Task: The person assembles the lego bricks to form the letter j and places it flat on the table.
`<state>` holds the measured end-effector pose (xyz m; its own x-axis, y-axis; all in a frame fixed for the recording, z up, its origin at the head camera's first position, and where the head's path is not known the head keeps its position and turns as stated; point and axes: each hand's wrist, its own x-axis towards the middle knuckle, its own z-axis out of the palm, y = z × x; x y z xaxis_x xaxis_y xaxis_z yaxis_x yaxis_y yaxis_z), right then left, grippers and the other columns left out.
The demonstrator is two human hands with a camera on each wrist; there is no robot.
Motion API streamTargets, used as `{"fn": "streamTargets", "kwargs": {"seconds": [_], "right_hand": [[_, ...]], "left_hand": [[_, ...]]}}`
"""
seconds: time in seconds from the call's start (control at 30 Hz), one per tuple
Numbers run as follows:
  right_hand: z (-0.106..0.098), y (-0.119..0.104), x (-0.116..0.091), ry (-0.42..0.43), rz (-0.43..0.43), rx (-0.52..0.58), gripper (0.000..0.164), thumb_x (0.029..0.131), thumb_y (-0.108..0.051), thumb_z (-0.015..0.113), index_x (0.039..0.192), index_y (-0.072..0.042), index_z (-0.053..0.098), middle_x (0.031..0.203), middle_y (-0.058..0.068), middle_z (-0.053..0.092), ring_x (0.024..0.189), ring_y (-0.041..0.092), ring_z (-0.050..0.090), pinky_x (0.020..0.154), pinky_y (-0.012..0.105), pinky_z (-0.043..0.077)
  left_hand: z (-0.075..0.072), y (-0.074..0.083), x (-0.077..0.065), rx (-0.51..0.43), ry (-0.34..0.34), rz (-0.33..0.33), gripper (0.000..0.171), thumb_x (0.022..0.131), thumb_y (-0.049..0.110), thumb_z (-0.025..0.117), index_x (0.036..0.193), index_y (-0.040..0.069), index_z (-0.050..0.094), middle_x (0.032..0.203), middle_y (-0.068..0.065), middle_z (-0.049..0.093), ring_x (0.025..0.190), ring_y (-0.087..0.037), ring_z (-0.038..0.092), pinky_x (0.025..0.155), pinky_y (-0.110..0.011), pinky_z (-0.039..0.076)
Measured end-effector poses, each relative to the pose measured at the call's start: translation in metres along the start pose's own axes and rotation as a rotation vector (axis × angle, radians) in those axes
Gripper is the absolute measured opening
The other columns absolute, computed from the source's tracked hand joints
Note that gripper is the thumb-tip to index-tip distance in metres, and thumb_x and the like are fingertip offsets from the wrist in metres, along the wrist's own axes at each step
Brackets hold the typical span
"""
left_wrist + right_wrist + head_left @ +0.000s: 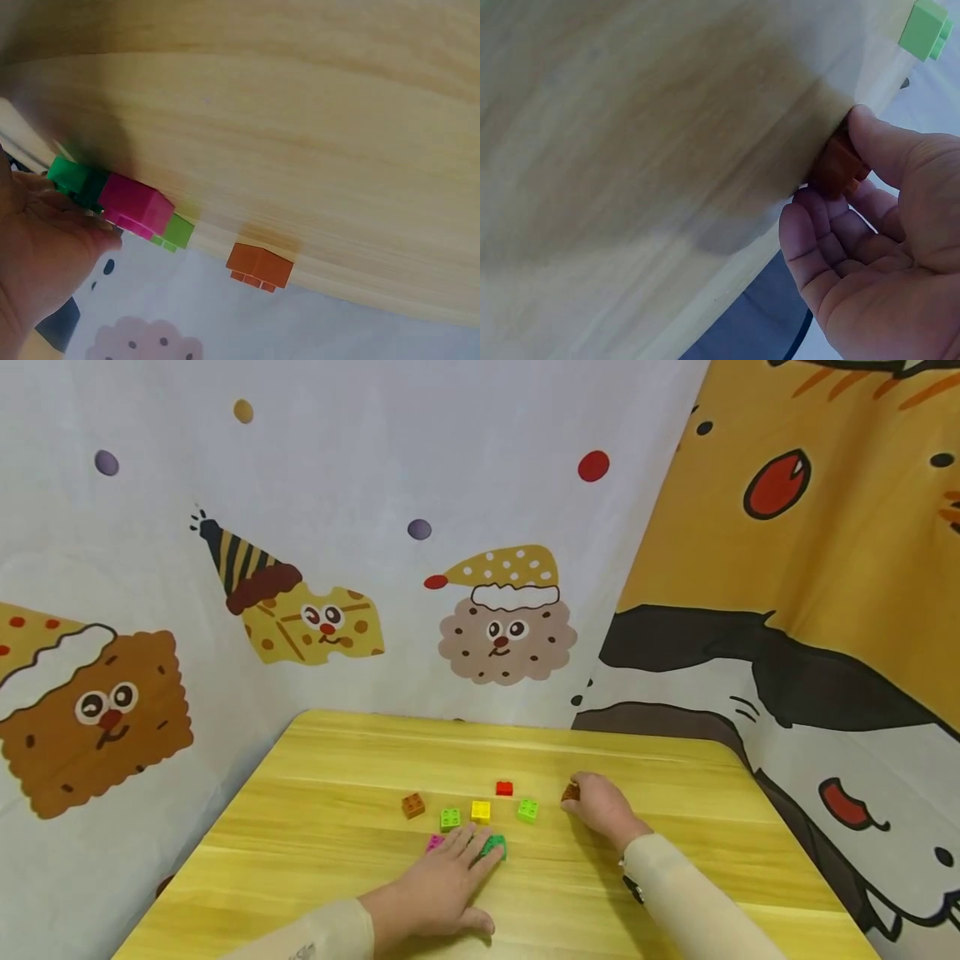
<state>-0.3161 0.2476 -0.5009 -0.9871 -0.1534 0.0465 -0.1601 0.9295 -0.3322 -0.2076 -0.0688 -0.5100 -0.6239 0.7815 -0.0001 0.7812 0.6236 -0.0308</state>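
Brown studded brick (571,792): pinched in my right hand (604,811), thumb against one side, curled fingers at the other; from the head view it pokes out left of the fingertips, toward the other bricks.
Studs: facing away from the tabletop (352,760); whether the base touches wood I can't tell.
Long axis: unreadable, too much is covered.
Nearest neighbour: right-hand lime brick (528,810), left of the pinch across a bare gap; the red brick (504,788) sits farther left.
Nearer hand: the right, plainly. My left hand (442,885) has its fingers straight and spread, grasping nothing, partly over the magenta brick (139,202) and green brick (71,176).
Far end: yellow brick (481,812), left-hand lime brick (450,819), then a second brown brick (413,806).
Right wrist only: the pinched brick's side wall and the thumb's hold on it.
Left wrist only: the magenta brick's broad side, mostly hidden from the head.
Head only: red and yellow bricks.
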Motion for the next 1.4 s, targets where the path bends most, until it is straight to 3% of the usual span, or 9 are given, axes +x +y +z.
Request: {"fn": "streamTargets", "kwargs": {"seconds": [0.13,0.27,0.4,0.6,0.8,1.1,1.27,1.4], "right_hand": [[-0.002,-0.001,0.000,-0.003,-0.008,-0.007,0.026,0.090,-0.023,0.079,0.105,-0.006,0.069,0.095,0.005,0.068,0.085,0.022,0.063,0.076,0.044,0.055],[-0.005,-0.015,-0.005,-0.002,-0.069,0.064,0.032,0.091,-0.024,0.078,0.116,-0.007,0.068,0.100,0.002,0.068,0.090,0.018,0.063,0.080,0.041,0.055],[-0.011,-0.043,-0.019,-0.069,-0.207,0.155,0.043,0.094,-0.022,0.074,0.133,-0.008,0.063,0.109,-0.001,0.069,0.098,0.015,0.064,0.086,0.040,0.056],[-0.007,-0.066,-0.037,-0.223,-0.418,0.190,0.045,0.096,-0.024,0.072,0.137,-0.008,0.062,0.107,-0.007,0.069,0.094,0.006,0.064,0.079,0.031,0.057],[0.005,-0.074,-0.043,-0.215,-0.521,0.124,0.041,0.093,-0.024,0.076,0.129,-0.007,0.066,0.107,-0.005,0.070,0.090,0.003,0.063,0.076,0.025,0.056],[0.015,-0.080,-0.045,-0.211,-0.524,0.108,0.038,0.092,-0.029,0.077,0.126,-0.014,0.068,0.109,-0.009,0.070,0.094,0.002,0.062,0.080,0.027,0.056],[0.014,-0.082,-0.045,-0.243,-0.451,0.167,0.040,0.096,-0.030,0.072,0.130,-0.013,0.065,0.107,-0.010,0.068,0.092,0.002,0.062,0.078,0.027,0.055],[0.012,-0.087,-0.044,-0.248,-0.461,0.204,0.039,0.096,-0.029,0.071,0.131,-0.013,0.064,0.107,-0.010,0.068,0.091,0.001,0.062,0.077,0.025,0.056]], "left_hand": [[0.004,-0.003,0.002,0.015,-0.002,-0.032,0.101,0.090,0.082,0.030,0.162,0.012,0.021,0.166,-0.021,0.016,0.152,-0.038,0.014,0.123,-0.050,0.018],[0.007,-0.004,0.002,0.028,0.002,-0.029,0.103,0.089,0.083,0.030,0.162,0.012,0.020,0.166,-0.021,0.016,0.152,-0.038,0.015,0.123,-0.049,0.019],[0.006,-0.005,0.001,0.016,0.001,-0.023,0.104,0.088,0.084,0.030,0.162,0.012,0.019,0.166,-0.021,0.016,0.152,-0.037,0.015,0.122,-0.048,0.021],[0.005,-0.006,0.000,0.015,-0.004,-0.021,0.106,0.087,0.085,0.029,0.162,0.011,0.020,0.166,-0.020,0.015,0.153,-0.037,0.014,0.122,-0.048,0.020],[0.005,-0.006,0.000,0.023,-0.006,-0.016,0.106,0.087,0.085,0.029,0.162,0.011,0.021,0.167,-0.019,0.014,0.153,-0.037,0.013,0.123,-0.048,0.020],[0.005,-0.007,0.000,0.048,0.000,-0.007,0.107,0.087,0.085,0.027,0.162,0.010,0.021,0.167,-0.019,0.014,0.153,-0.036,0.013,0.123,-0.048,0.018],[0.005,-0.007,0.000,0.026,-0.002,-0.002,0.106,0.087,0.085,0.029,0.162,0.010,0.021,0.167,-0.019,0.013,0.153,-0.036,0.013,0.123,-0.049,0.018],[0.003,-0.007,-0.001,0.018,0.011,0.007,0.106,0.087,0.084,0.030,0.161,0.009,0.024,0.167,-0.019,0.013,0.153,-0.037,0.015,0.123,-0.049,0.020]]}}
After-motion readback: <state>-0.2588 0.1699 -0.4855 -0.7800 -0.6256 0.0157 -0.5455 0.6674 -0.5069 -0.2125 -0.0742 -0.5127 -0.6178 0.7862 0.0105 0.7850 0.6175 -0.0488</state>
